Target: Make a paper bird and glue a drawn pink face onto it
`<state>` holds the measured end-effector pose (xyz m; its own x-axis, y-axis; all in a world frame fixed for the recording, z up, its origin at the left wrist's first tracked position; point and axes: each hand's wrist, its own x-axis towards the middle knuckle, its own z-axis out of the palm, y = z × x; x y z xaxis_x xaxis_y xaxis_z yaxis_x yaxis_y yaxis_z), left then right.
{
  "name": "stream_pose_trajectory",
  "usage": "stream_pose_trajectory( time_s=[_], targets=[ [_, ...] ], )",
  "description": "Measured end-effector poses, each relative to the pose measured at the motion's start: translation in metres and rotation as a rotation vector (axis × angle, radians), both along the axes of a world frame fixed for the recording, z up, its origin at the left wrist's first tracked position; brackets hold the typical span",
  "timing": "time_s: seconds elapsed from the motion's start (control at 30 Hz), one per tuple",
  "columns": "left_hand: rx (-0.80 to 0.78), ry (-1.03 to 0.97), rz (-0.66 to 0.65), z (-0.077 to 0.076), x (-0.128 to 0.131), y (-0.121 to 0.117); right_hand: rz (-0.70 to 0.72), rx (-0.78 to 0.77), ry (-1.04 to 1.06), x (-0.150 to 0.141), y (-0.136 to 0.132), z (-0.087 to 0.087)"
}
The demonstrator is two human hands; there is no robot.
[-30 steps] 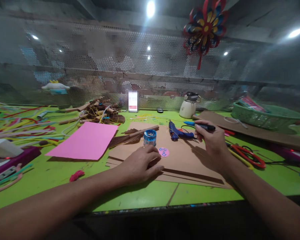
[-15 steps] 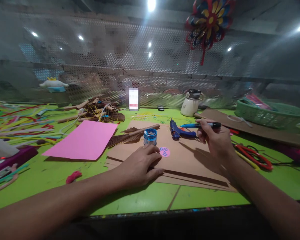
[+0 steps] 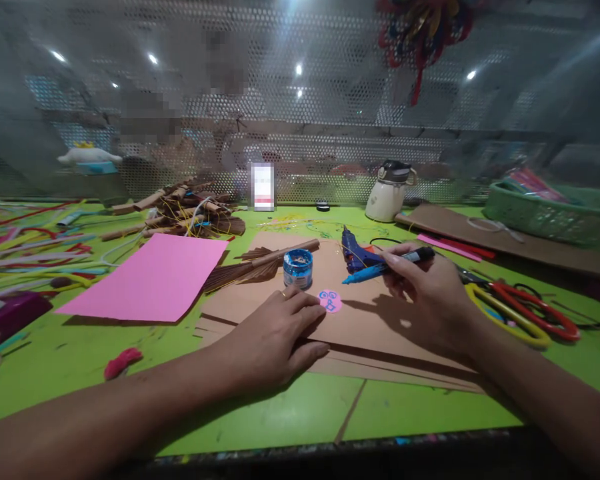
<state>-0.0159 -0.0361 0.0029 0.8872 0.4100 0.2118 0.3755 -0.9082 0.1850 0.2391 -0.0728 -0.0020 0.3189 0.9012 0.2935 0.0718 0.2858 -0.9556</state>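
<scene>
My left hand [image 3: 285, 327] lies on the brown cardboard [image 3: 375, 327], thumb apart from the fingers. Its fingertips touch the left edge of a small pink paper circle [image 3: 331, 301], which bears blue eyes and a mouth-like mark. In my right hand [image 3: 420, 287] is a blue marker [image 3: 365, 273], uncapped, its tip above the cardboard up and right of the circle. Just beyond the marker rests a blue glue gun [image 3: 355, 250]. A blue-rimmed jar [image 3: 298, 270] stands beyond my left fingers, with a small straw-like broom [image 3: 245, 271] behind it.
Pink paper [image 3: 150, 277] lies left, near a heap of small brooms [image 3: 185, 213] and pipe cleaners [image 3: 45, 260]. Scissors with red and yellow handles [image 3: 540, 313] lie right. A thermos [image 3: 387, 193] and a green basket [image 3: 545, 213] stand at the back.
My right hand has come lower, turning the marker tip down and left towards the pink circle. My left hand stays beside the circle. The camera view has tilted down slightly.
</scene>
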Motion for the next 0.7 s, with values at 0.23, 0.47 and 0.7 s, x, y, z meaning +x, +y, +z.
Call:
stream_pose_trajectory(
  time_s=[0.23, 0.47, 0.7],
  targets=[
    [0.023, 0.007, 0.015, -0.001, 0.001, -0.001, 0.012, -0.101, -0.069, -0.013, -0.002, -0.003],
    [0.031, -0.008, -0.003, -0.001, 0.002, -0.001, 0.043, -0.168, -0.092, -0.016, 0.001, -0.012],
    [0.023, 0.001, 0.003, 0.000, 0.003, 0.000, 0.030, -0.179, -0.009, -0.015, 0.004, -0.011]
  ],
)
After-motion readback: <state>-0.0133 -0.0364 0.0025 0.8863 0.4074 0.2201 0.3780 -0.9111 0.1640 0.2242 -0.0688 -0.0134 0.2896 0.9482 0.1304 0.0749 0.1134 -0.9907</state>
